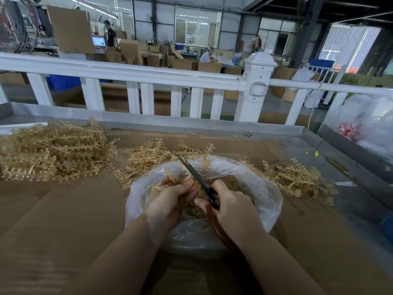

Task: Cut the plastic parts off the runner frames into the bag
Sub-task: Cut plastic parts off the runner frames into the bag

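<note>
From the head camera, the left hand (pixel 170 194) holds a tan runner frame (pixel 168 179) over the open mouth of the clear bag (pixel 263 201), fingers curled round it. The right hand (pixel 231 207) grips the red handles of the scissors (pixel 197 177), whose dark blades point up and away, just beside the left fingertips. Cut parts (pixel 223 182) already lie in a heap inside the bag.

The closest risk, as I judge it, is a nick to the left fingers: the blades close right next to them, and the frame is thin and springy. A snipped part could also flick over the bag's rim onto the cardboard sheet (pixel 63 209) covering the desk, since the mouth sags low on the near side. The right wrist lies against the plastic and could drag it shut.

Room is fair. A big pile of frames (pixel 53 154) sits well to the left, smaller heaps (pixel 148 156) just behind the bag and to its right (pixel 297 175). The desk's raised metal edge (pixel 212 124) and a white railing (pixel 127 71) close off the far side.
</note>
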